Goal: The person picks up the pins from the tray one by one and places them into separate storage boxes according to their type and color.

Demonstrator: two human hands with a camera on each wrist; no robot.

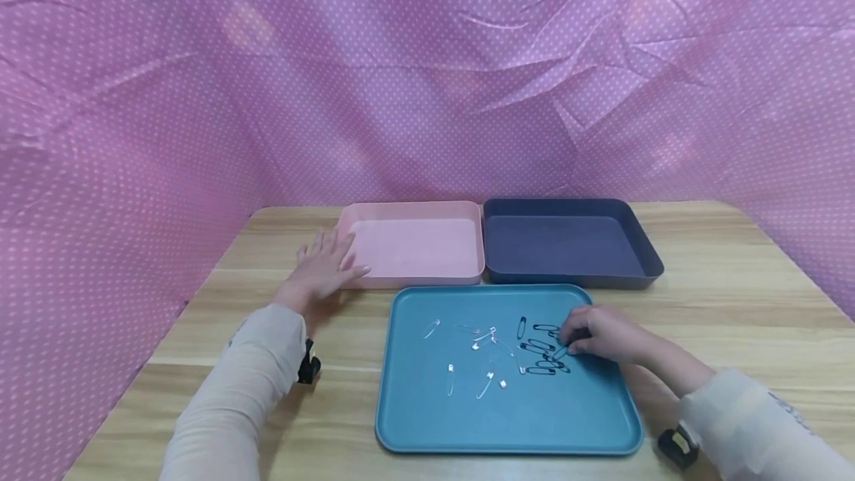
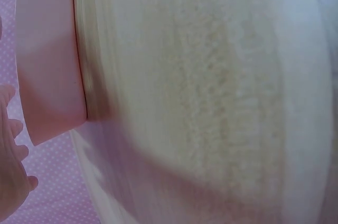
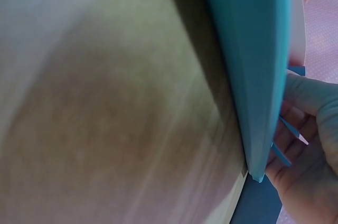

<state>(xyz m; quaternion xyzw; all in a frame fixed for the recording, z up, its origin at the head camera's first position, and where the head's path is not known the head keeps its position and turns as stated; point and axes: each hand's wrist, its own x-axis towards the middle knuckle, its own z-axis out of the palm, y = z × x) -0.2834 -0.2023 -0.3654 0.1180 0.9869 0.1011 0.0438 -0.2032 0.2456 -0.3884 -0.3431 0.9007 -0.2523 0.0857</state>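
My left hand (image 1: pixel 319 273) spreads its fingers over the left rim of the pink tray (image 1: pixel 477 273); nothing shows in its grasp. In the left wrist view, fingers (image 2: pixel 17 152) hang beside that tray's wall (image 2: pixel 50 76). My right hand (image 1: pixel 604 334) reaches down over the right part of the teal tray (image 1: pixel 434 421), fingers bent and tips among black safety pins (image 1: pixel 541 345). Whether it pinches a pin I cannot tell. Several silver safety pins (image 1: pixel 490 381) lie scattered left of the black ones. The right wrist view has the hand (image 3: pixel 311 145) past the teal tray's edge (image 3: pixel 259 76).
Behind the teal tray stand the pink tray and a dark navy tray (image 1: pixel 568 278), side by side, neither showing contents. All rest on a wood-grain table (image 1: pixel 320 421). A pink dotted cloth (image 1: pixel 427 95) hangs behind and around the sides.
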